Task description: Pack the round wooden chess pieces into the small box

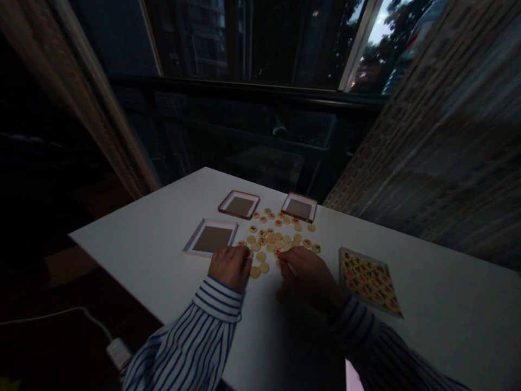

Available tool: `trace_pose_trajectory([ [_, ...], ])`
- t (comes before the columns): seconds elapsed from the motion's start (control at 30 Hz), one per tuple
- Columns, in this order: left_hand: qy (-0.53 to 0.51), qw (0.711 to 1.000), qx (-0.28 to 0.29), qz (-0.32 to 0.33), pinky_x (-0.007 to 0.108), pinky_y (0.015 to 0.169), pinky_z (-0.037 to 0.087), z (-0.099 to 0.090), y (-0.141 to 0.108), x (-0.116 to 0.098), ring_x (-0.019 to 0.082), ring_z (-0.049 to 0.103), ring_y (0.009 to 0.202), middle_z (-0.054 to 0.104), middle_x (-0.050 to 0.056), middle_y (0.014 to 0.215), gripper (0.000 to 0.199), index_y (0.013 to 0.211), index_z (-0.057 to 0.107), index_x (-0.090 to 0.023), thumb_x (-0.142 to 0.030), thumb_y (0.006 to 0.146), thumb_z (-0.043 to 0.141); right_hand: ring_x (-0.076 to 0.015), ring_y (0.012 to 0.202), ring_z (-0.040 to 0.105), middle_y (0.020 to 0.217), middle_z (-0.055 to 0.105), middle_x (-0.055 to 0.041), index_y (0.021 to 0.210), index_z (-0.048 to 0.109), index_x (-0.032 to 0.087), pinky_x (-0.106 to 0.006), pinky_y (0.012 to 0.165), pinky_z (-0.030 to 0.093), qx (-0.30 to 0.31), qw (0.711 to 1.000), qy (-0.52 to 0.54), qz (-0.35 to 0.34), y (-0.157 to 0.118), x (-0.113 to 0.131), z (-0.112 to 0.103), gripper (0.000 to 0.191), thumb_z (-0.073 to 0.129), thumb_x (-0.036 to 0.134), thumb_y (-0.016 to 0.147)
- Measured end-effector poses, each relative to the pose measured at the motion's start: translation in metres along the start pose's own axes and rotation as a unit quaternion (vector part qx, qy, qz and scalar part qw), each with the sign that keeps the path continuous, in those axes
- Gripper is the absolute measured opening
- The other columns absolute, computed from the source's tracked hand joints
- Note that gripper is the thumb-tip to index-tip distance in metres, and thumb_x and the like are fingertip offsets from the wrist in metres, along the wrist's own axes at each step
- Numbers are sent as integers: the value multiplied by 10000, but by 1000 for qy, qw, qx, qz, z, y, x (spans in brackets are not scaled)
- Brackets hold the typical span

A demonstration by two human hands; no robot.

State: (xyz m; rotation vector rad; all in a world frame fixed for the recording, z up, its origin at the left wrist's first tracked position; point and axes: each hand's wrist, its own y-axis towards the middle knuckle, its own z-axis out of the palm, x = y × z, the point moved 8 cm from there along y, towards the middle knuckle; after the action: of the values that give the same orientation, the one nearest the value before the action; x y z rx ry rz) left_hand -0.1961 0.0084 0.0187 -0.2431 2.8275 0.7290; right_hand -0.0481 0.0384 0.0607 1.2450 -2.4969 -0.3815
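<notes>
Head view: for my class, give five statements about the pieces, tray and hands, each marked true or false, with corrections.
1. The rightmost tray on the white table holds round pieces. True.
2. The left hand and right hand are both by the loose pieces. True.
3. Every loose piece shows a red mark. False: some show black marks, others plain faces.
4. The left hand wears a glove. False: it is bare.
5. The right hand is inside a tray. False: it is over the table.

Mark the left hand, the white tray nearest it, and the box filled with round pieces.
Left hand [228, 267]: head view, on the back of the hand.
White tray [212, 239]: head view, on its dark floor.
Box of round pieces [341, 271]: head view, on its left rim.
</notes>
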Motion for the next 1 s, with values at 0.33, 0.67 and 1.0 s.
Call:
trace_pose_trajectory([
  [0.33, -93, 989, -115, 30, 357, 778, 409, -24, -3, -4, 226, 565, 870, 661, 67, 910, 205, 926, 582, -183, -301, 773, 514, -150, 778, 511, 798, 587, -53, 867, 601, 165, -260, 726, 374, -2, 1000, 3, 10, 0, -2, -1, 193, 410, 193, 854],
  [0.67, -180, 970, -156, 48, 336, 769, 461, -33, -5, -8, 190, 578, 841, 643, 57, 871, 215, 911, 552, -182, -300, 733, 579, -157, 823, 536, 832, 612, -51, 888, 605, 172, -277, 762, 391, -8, 1000, -1, 28, 3, -11, -12, 186, 427, 211, 846],
  [1.0, -260, 957, -124, 22, 334, 748, 481, -30, 4, -18, 175, 582, 808, 619, 49, 846, 222, 912, 547, -176, -285, 722, 584, -160, 822, 550, 843, 621, -48, 882, 597, 173, -288, 748, 419, -82, 993, 44, 76, -2, -41, -48, 184, 429, 235, 839],
])
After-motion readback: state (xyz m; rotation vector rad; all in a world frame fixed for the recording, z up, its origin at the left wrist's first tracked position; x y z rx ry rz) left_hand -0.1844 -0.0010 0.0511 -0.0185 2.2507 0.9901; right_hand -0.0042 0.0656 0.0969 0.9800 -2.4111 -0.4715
